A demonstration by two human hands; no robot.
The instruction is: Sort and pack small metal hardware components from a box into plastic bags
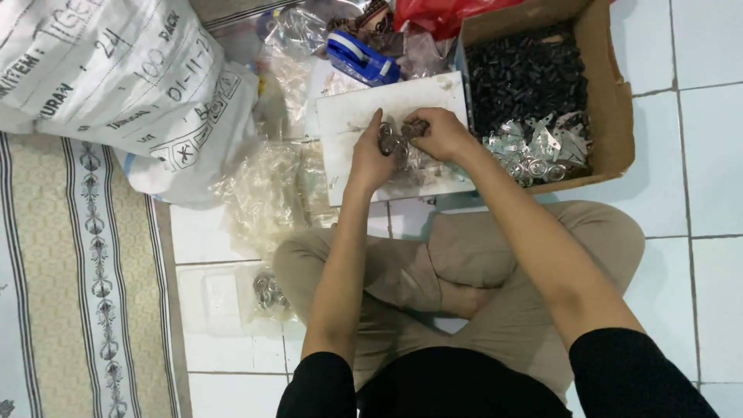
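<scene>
While both hands meet over the white board (356,116), left hand (371,159) fingers pinch metal rings (389,139) and right hand (441,133) closes on a dark part; best kept low over it.

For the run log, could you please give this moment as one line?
left hand: holds metal rings | right hand: grips small parts | under: white board | right: cardboard box

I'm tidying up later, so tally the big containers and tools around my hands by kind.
Cardboard box: 1
White sack: 1
Blue tape dispenser: 1
White board: 1
Red bag: 1
Total: 5
</scene>
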